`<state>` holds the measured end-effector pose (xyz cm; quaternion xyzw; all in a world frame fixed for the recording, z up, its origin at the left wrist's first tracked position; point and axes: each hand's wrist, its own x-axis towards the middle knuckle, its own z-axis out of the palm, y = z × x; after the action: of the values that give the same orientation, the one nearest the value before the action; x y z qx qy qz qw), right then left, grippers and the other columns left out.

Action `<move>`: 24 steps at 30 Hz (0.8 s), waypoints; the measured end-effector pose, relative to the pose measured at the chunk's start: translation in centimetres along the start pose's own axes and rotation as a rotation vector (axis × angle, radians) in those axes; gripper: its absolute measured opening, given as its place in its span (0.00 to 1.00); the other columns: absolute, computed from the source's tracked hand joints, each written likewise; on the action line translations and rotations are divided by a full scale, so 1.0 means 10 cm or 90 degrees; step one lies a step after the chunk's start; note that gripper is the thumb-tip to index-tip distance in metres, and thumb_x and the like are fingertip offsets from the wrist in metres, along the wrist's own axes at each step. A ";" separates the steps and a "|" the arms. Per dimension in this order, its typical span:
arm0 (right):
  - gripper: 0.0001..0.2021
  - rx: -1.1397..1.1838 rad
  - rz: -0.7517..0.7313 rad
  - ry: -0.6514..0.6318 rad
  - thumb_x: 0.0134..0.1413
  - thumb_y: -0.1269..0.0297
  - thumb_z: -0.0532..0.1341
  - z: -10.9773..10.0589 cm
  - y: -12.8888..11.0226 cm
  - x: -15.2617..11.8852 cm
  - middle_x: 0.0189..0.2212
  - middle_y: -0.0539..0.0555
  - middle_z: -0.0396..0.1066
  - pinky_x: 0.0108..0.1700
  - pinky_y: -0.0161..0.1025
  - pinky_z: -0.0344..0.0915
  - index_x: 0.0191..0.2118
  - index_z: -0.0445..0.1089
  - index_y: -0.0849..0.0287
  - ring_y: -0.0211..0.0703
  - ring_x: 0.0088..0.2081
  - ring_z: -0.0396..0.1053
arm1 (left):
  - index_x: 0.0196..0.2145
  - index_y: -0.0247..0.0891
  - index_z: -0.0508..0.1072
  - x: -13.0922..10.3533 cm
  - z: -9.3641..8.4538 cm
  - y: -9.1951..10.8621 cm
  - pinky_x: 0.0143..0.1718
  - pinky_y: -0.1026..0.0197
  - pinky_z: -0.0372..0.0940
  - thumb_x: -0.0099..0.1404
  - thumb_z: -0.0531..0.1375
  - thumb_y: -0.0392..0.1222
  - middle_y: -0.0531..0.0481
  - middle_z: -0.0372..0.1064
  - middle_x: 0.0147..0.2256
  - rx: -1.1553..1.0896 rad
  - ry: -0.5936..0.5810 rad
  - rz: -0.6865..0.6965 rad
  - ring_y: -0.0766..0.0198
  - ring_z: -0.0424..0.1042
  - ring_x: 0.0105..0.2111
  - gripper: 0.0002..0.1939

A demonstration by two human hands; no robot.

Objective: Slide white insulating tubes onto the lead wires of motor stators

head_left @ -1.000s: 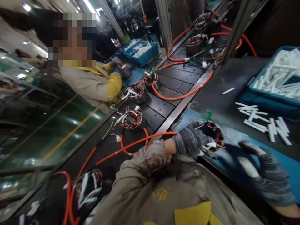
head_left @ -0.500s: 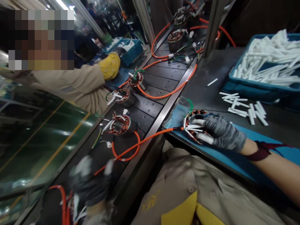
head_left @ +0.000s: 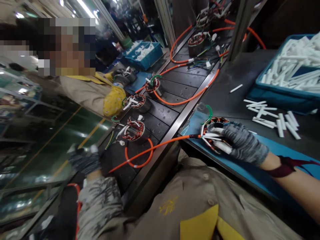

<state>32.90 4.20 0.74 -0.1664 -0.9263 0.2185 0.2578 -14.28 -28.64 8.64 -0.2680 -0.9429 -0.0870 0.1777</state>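
In its grey glove, my right hand (head_left: 246, 143) grips the rim of a motor stator (head_left: 217, 120) at its near right side. This stator sits on a blue mat (head_left: 252, 160), with copper windings, white sleeves (head_left: 212, 136) and a green tie on top. An orange cable (head_left: 172, 141) runs from it leftward over the conveyor. My left hand (head_left: 85, 161) hangs over the conveyor's far edge, thumb and fingers apart, holding nothing that I can see. Nearest to it stands another stator (head_left: 135, 130) with white sleeves and a looped orange cable.
The slatted conveyor (head_left: 160, 116) carries several stators with orange cables. At right are a blue bin (head_left: 277, 95) of white sleeves and loose sleeves (head_left: 262, 110) on the table. Across the conveyor, a co-worker's gloved hands (head_left: 123, 76) work beside a blue bin (head_left: 150, 60).
My left hand has moved up and away from the lower conveyor, towards its far edge. My right hand stays on the stator. The co-worker's hand has come back from the far bin. The view has shifted slightly.
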 end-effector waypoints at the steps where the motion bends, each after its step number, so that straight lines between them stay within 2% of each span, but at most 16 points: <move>1: 0.19 0.006 0.002 0.001 0.66 0.55 0.59 0.01 0.00 0.00 0.45 0.57 0.78 0.49 0.49 0.71 0.58 0.72 0.53 0.52 0.45 0.76 | 0.68 0.31 0.53 0.01 0.01 0.07 0.65 0.32 0.56 0.65 0.50 0.62 0.31 0.59 0.64 -0.005 0.062 0.011 0.33 0.59 0.65 0.42; 2: 0.19 0.011 0.002 0.002 0.65 0.56 0.59 0.01 0.01 0.00 0.46 0.57 0.78 0.49 0.50 0.71 0.58 0.71 0.53 0.52 0.45 0.76 | 0.66 0.33 0.57 0.00 0.02 0.19 0.65 0.38 0.59 0.65 0.53 0.62 0.34 0.62 0.63 -0.010 0.079 0.051 0.37 0.62 0.64 0.40; 3: 0.19 0.013 0.000 0.004 0.65 0.56 0.59 0.02 0.01 0.00 0.46 0.57 0.78 0.49 0.50 0.71 0.59 0.71 0.53 0.52 0.45 0.76 | 0.64 0.35 0.62 -0.02 0.06 0.33 0.66 0.41 0.59 0.64 0.55 0.62 0.37 0.65 0.61 -0.014 0.045 0.125 0.40 0.64 0.63 0.38; 5: 0.19 0.009 -0.007 0.009 0.65 0.56 0.59 0.01 0.01 -0.01 0.45 0.57 0.78 0.47 0.49 0.72 0.59 0.71 0.53 0.51 0.43 0.76 | 0.60 0.41 0.67 -0.08 0.19 0.68 0.69 0.41 0.54 0.62 0.61 0.60 0.43 0.70 0.59 0.000 -0.127 0.302 0.41 0.63 0.64 0.34; 6: 0.19 0.004 -0.011 0.015 0.65 0.57 0.59 0.00 0.00 0.00 0.45 0.57 0.78 0.46 0.49 0.72 0.59 0.71 0.53 0.51 0.43 0.76 | 0.59 0.41 0.69 -0.11 0.28 0.86 0.71 0.40 0.49 0.60 0.63 0.58 0.41 0.70 0.59 0.015 -0.175 0.344 0.40 0.60 0.66 0.33; 7: 0.18 -0.001 -0.014 0.018 0.65 0.57 0.58 -0.01 -0.02 0.00 0.44 0.57 0.78 0.46 0.48 0.72 0.58 0.71 0.53 0.51 0.42 0.76 | 0.57 0.38 0.70 -0.12 0.37 1.02 0.71 0.40 0.47 0.57 0.65 0.57 0.38 0.71 0.58 0.027 -0.193 0.338 0.39 0.60 0.66 0.33; 9: 0.17 -0.005 -0.016 0.023 0.66 0.57 0.58 -0.02 -0.06 0.00 0.43 0.57 0.78 0.45 0.48 0.71 0.56 0.72 0.53 0.51 0.42 0.76 | 0.53 0.34 0.72 -0.09 0.55 1.26 0.68 0.43 0.53 0.56 0.67 0.57 0.32 0.72 0.55 0.036 -0.205 0.246 0.39 0.64 0.63 0.32; 12: 0.16 -0.004 -0.010 0.017 0.66 0.60 0.59 -0.02 -0.13 0.00 0.42 0.56 0.78 0.46 0.48 0.70 0.56 0.72 0.52 0.50 0.41 0.76 | 0.48 0.33 0.72 0.04 0.72 1.43 0.62 0.47 0.60 0.58 0.67 0.55 0.32 0.74 0.51 -0.007 -0.198 0.143 0.41 0.71 0.56 0.27; 15: 0.17 0.010 -0.006 0.018 0.65 0.61 0.60 0.02 -0.15 -0.01 0.42 0.56 0.78 0.47 0.49 0.70 0.57 0.71 0.53 0.51 0.42 0.76 | 0.49 0.35 0.70 0.22 0.81 1.58 0.58 0.47 0.64 0.58 0.67 0.52 0.35 0.75 0.49 -0.089 -0.188 0.132 0.44 0.74 0.51 0.26; 17: 0.17 0.021 -0.010 0.024 0.65 0.61 0.59 0.05 -0.15 -0.01 0.44 0.57 0.78 0.48 0.50 0.70 0.57 0.71 0.54 0.52 0.44 0.76 | 0.51 0.36 0.69 0.29 0.88 1.79 0.57 0.49 0.66 0.59 0.67 0.50 0.37 0.75 0.51 -0.136 -0.192 0.157 0.48 0.75 0.51 0.27; 19: 0.17 0.021 -0.012 0.030 0.65 0.61 0.59 0.06 -0.15 -0.01 0.45 0.57 0.78 0.48 0.50 0.70 0.57 0.71 0.54 0.52 0.44 0.75 | 0.51 0.36 0.69 0.34 0.98 2.11 0.61 0.50 0.63 0.57 0.69 0.49 0.37 0.74 0.52 -0.152 -0.194 0.241 0.48 0.73 0.54 0.27; 22: 0.16 0.016 0.002 0.038 0.66 0.61 0.58 0.04 -0.18 0.00 0.44 0.57 0.78 0.48 0.49 0.69 0.56 0.72 0.55 0.50 0.43 0.75 | 0.46 0.33 0.72 0.41 1.17 2.72 0.66 0.46 0.55 0.53 0.72 0.49 0.35 0.75 0.50 -0.163 -0.193 0.392 0.41 0.69 0.58 0.27; 24: 0.16 0.018 0.008 0.038 0.66 0.61 0.58 0.02 -0.20 0.00 0.43 0.57 0.78 0.47 0.48 0.69 0.55 0.72 0.55 0.49 0.43 0.75 | 0.46 0.30 0.72 0.49 1.29 3.15 0.68 0.44 0.51 0.54 0.71 0.52 0.33 0.74 0.51 -0.189 -0.191 0.452 0.39 0.66 0.59 0.29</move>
<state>32.40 2.43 1.56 -0.1749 -0.9141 0.2279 0.2862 -4.96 3.53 0.82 -0.6090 -0.7846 -0.1151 0.0166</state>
